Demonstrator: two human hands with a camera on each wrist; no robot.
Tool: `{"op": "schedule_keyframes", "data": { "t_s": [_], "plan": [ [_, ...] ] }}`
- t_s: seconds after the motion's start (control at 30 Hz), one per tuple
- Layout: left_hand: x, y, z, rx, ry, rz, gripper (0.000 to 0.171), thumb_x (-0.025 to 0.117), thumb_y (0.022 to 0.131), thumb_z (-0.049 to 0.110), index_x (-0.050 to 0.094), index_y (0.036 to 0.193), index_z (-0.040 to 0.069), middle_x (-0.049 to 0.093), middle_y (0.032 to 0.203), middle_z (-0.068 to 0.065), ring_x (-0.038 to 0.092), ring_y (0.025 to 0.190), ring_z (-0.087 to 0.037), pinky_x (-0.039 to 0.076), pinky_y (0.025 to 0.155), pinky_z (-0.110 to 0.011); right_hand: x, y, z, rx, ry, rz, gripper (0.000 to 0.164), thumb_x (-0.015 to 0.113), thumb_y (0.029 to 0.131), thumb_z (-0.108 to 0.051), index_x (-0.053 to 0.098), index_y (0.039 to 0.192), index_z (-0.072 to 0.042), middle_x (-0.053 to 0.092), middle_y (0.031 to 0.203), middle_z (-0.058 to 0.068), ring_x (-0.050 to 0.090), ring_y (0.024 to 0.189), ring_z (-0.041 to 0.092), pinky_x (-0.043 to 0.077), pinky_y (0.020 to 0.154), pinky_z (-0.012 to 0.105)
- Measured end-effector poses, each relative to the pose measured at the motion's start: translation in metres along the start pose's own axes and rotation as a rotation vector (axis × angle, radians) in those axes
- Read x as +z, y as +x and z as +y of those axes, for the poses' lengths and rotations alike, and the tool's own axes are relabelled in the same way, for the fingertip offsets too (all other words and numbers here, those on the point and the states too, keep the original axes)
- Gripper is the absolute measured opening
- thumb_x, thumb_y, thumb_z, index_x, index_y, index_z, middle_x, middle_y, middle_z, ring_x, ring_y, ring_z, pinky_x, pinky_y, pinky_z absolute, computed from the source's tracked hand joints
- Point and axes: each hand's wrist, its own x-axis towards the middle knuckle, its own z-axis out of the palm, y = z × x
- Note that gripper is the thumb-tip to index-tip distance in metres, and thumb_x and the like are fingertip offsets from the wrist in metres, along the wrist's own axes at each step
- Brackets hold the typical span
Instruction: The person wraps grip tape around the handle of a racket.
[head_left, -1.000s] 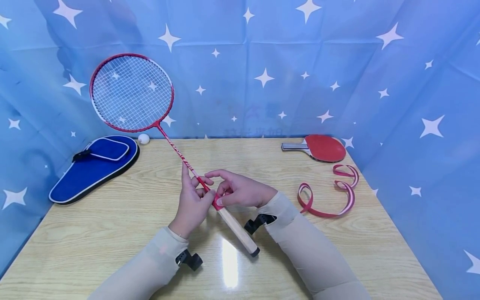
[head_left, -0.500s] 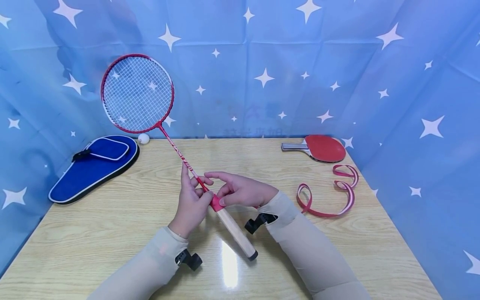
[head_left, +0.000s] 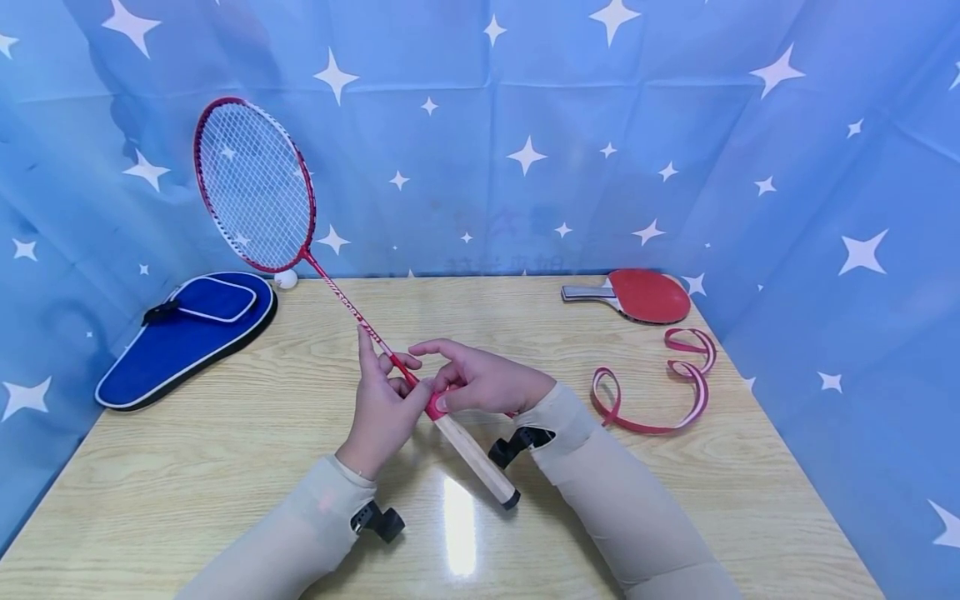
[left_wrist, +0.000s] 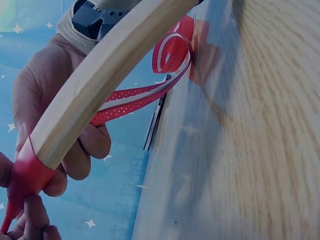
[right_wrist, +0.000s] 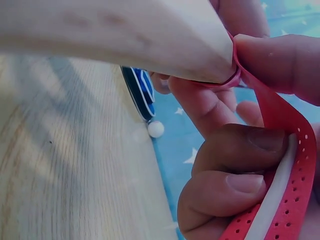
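Slanting up and left across the head view is a badminton racket (head_left: 476, 458) with a red frame, white strings and a bare wooden handle. My left hand (head_left: 378, 417) holds it where the red shaft meets the handle. My right hand (head_left: 498, 379) is close beside, pinching red perforated grip tape (right_wrist: 280, 107) against the top of the wood. In the right wrist view the thumb presses the tape, and lower fingers curl around its hanging length, which shows a white strip on its back. The tape's loose end (head_left: 690, 400) coils on the table at right.
A red table tennis bat (head_left: 651, 297) lies at the table's back right. A blue bat case (head_left: 191, 342) lies at the left, with a white ball (head_left: 286, 279) next to it. Blue star-patterned cloth (head_left: 525, 125) borders the wooden table (head_left: 300, 367) behind and on both sides.
The racket has turned about its shaft: its head swung first right, then back left, and now looks narrower. Both hands stay almost in place, and the tape loop shifted slightly left.
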Motion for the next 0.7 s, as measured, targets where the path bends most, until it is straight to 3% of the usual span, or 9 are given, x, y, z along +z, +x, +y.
{"op": "schedule_keyframes", "data": {
  "t_s": [0.27,0.4,0.47,0.5,0.63,0.7],
  "plan": [
    [-0.0002,-0.0009,0.0011,0.015,0.008,0.003,0.122,0.069,0.092,-0.004,-0.021,0.167,0.030,0.060,0.118,-0.012,0.061,0.061,-0.017,0.055,0.058,-0.023,-0.0023,-0.0002,-0.0010,0.010,-0.030,-0.025,0.072,0.059,0.100,0.006,0.032,0.163,-0.017,0.075,0.108,0.015,0.072,0.102,0.023,0.057,0.100,0.034],
    [-0.0004,-0.0002,0.0009,0.013,-0.008,0.006,0.121,0.067,0.091,-0.005,-0.021,0.167,0.030,0.060,0.118,-0.014,0.060,0.061,-0.018,0.054,0.056,-0.023,-0.0031,-0.0006,-0.0019,0.030,-0.056,-0.008,0.072,0.058,0.099,0.006,0.036,0.162,-0.020,0.075,0.109,0.014,0.065,0.083,0.019,0.053,0.073,0.026],
    [-0.0008,0.0003,0.0008,0.009,-0.017,0.005,0.121,0.066,0.091,-0.006,-0.021,0.167,0.030,0.060,0.118,-0.014,0.059,0.061,-0.018,0.054,0.056,-0.023,-0.0035,-0.0006,-0.0022,0.027,-0.082,-0.001,0.072,0.059,0.098,0.006,0.038,0.161,-0.021,0.075,0.109,0.013,0.064,0.082,0.018,0.050,0.070,0.026],
    [-0.0010,0.0006,0.0008,0.006,-0.022,0.003,0.120,0.065,0.091,-0.006,-0.021,0.167,0.030,0.060,0.117,-0.014,0.059,0.061,-0.018,0.054,0.056,-0.024,-0.0037,-0.0003,-0.0022,0.022,-0.095,-0.002,0.071,0.060,0.098,0.005,0.038,0.161,-0.020,0.075,0.110,0.014,0.065,0.084,0.018,0.051,0.071,0.026],
    [-0.0016,0.0010,0.0010,0.004,-0.038,0.002,0.119,0.063,0.091,-0.008,-0.020,0.167,0.031,0.060,0.117,-0.013,0.059,0.060,-0.019,0.058,0.057,-0.027,-0.0044,0.0007,-0.0017,0.010,-0.086,-0.024,0.072,0.057,0.099,0.008,0.036,0.162,-0.019,0.075,0.111,0.016,0.071,0.109,0.023,0.055,0.101,0.035],
    [-0.0018,0.0011,0.0007,0.007,-0.044,0.006,0.118,0.062,0.091,-0.009,-0.020,0.167,0.030,0.059,0.117,-0.015,0.059,0.060,-0.019,0.058,0.057,-0.027,-0.0046,0.0009,-0.0016,0.014,-0.069,-0.033,0.073,0.055,0.099,0.009,0.034,0.163,-0.019,0.075,0.111,0.017,0.071,0.113,0.025,0.054,0.107,0.038]
  ]
}}
